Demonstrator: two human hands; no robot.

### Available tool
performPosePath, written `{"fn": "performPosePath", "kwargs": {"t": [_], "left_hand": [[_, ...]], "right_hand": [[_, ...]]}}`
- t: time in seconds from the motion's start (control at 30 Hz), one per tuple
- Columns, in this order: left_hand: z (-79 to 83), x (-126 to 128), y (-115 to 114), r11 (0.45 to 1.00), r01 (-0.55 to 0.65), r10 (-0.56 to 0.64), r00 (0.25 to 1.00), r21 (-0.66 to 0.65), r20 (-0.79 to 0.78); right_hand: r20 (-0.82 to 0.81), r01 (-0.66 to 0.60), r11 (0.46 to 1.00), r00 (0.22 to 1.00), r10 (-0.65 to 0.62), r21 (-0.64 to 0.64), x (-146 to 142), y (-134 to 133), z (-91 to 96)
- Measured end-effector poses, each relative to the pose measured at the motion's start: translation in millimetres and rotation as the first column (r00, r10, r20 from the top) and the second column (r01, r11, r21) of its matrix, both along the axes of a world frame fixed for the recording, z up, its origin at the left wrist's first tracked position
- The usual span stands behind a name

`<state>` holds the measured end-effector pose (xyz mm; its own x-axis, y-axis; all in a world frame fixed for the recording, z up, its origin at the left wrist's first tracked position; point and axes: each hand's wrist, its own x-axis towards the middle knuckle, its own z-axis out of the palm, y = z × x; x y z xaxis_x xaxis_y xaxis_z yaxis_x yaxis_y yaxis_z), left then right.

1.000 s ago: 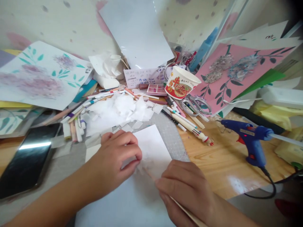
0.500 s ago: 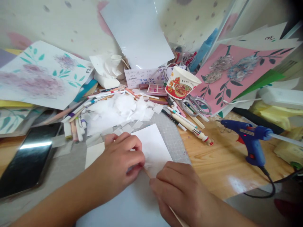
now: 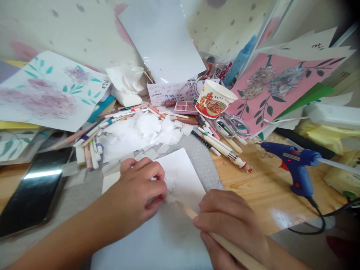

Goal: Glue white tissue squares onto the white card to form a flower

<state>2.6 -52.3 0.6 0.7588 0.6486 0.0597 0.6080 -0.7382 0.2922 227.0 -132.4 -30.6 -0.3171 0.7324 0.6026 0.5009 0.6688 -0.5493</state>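
My left hand [image 3: 137, 191] rests on a white sheet of paper [image 3: 184, 176] with its fingers curled and pinched together on a small white scrap at the sheet's middle. My right hand [image 3: 233, 225] is closed round a thin wooden stick [image 3: 187, 209]. The stick's tip touches the paper right beside my left fingertips. The paper lies on a grey cutting mat [image 3: 201, 159].
A heap of white paper scraps [image 3: 140, 131] and several pens [image 3: 222, 148] lie behind the sheet. A blue glue gun [image 3: 295, 165] stands at the right, its cord trailing. A phone [image 3: 33, 187] lies at the left. A noodle cup [image 3: 215, 99], scissors [image 3: 233, 125] and flower pictures crowd the back.
My right hand slid back to the right, so more of the stick shows and its tip now meets the paper lower down. My left hand stayed in place, still pinched.
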Motion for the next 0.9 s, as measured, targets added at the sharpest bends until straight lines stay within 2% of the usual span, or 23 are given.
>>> {"fn": "performPosePath", "kwargs": {"t": [0.1,0.23,0.33,0.43,0.5,0.63,0.77,0.9], "left_hand": [[-1.3,-3,1,0.999,0.033,-0.032,0.999,-0.009,0.038],[3.9,-16,10,1.0,0.004,-0.003,0.998,-0.012,0.062],[9.0,-36,29,0.981,-0.189,0.181,0.974,0.052,0.137],[9.1,-51,50,0.891,-0.446,0.436,0.893,0.087,0.115],[6.5,-53,59,0.855,-0.513,0.511,0.859,0.076,0.037],[2.5,-37,61,0.898,-0.437,0.44,0.896,0.051,-0.062],[6.3,-21,63,0.934,-0.356,0.358,0.925,0.04,-0.13],[11.9,-16,83,0.871,-0.473,0.488,0.866,0.134,-0.108]], "right_hand": [[-0.087,-0.081,0.996,0.993,0.078,-0.031,2,2,2.1],[-0.05,-0.147,0.988,0.988,0.145,-0.042,-2,7,1.3],[-0.072,-0.111,0.994,0.991,0.112,0.02,-4,8,-0.3],[-0.095,-0.034,0.996,0.995,0.042,0.083,-3,8,-1.2],[-0.101,0.004,0.992,0.995,0.009,0.127,-3,8,-2.1],[-0.122,0.028,0.986,0.993,-0.009,0.161,-3,8,-3.2],[-0.119,0.029,0.988,0.993,-0.011,0.151,-3,9,-0.6],[-0.118,0.053,0.983,0.992,-0.033,0.176,-2,9,0.1]]}}
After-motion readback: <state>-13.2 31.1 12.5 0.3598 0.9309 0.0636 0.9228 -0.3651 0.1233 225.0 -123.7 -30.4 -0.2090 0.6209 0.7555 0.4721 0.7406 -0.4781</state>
